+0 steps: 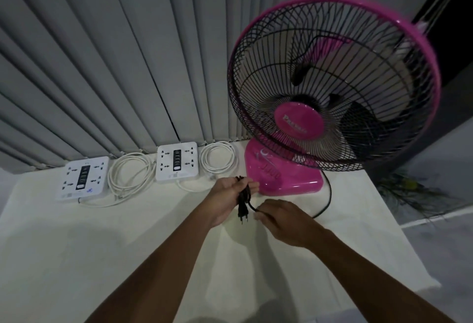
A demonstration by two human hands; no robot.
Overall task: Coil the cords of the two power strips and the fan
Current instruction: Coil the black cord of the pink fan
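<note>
A pink fan (286, 176) with a black wire cage stands at the back right of the white table (102, 245). Its black cord (327, 199) runs from behind the base round to my hands. My left hand (227, 199) is shut on a bundle of that cord's loops, and the black plug (242, 213) hangs below it. My right hand (279, 220) pinches the cord just right of the plug. Two white power strips (83, 178) (177, 162) lie at the back, each with a coiled white cord (130, 172) (217, 159) beside it.
Grey vertical blinds (115, 66) hang behind the table. The table's right edge runs close to the fan, with floor and a dark feathery object (409, 189) beyond it.
</note>
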